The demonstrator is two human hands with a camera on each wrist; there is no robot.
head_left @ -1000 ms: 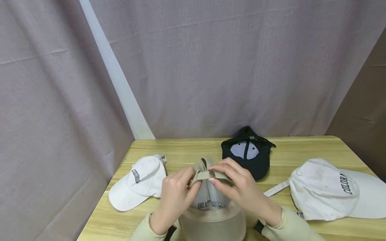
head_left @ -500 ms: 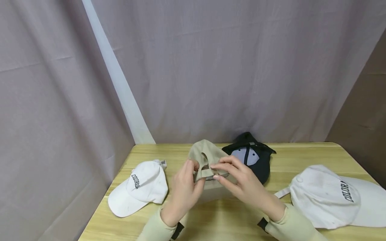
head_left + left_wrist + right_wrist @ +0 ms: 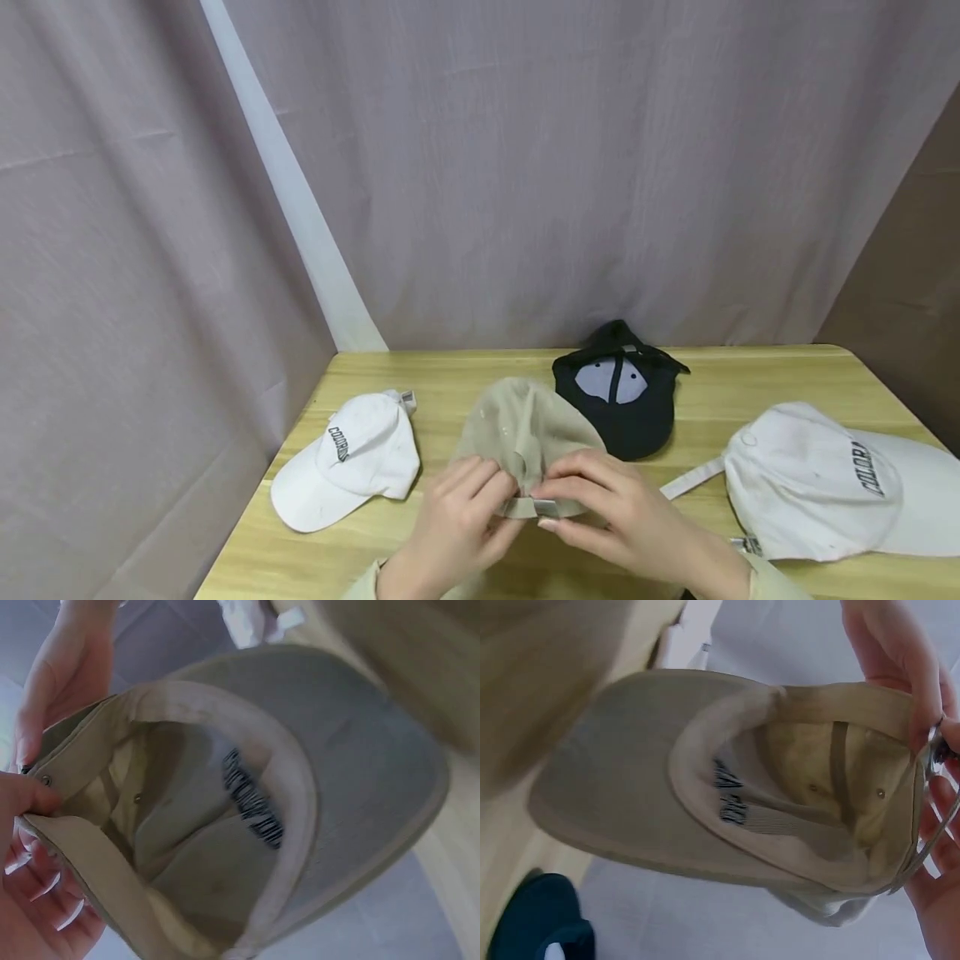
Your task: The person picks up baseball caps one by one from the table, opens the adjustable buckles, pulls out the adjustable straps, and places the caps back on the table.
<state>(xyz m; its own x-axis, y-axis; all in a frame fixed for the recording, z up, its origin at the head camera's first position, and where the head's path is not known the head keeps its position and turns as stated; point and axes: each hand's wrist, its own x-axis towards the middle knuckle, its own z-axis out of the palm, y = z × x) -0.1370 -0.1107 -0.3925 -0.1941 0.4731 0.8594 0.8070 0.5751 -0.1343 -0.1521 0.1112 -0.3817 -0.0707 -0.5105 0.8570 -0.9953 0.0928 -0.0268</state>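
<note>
A beige baseball cap (image 3: 517, 417) is held above the table's front middle, its rear toward me. My left hand (image 3: 461, 521) grips the cap's rear edge on the left of the strap. On the right, my right hand (image 3: 622, 508) pinches the strap with thumb and fingers beside the metal buckle (image 3: 546, 507). Both wrist views look into the cap's hollow, where dark mirrored lettering (image 3: 253, 799) shows on the front panel. Its brim (image 3: 622, 776) points away from the hands. In the head view, the crown hides the brim.
At the left of the wooden table (image 3: 277, 567) lies a white cap (image 3: 360, 458). A black cap (image 3: 637, 425) sits upturned behind the beige one. Another white cap (image 3: 810, 483) lies at the right, its strap sticking out left. Grey curtains (image 3: 562, 183) stand behind the table.
The beige cap has tipped over, so its brim and front lettering have gone from the head view and its crown shows. Both hands have come lower, still holding the rear strap area.
</note>
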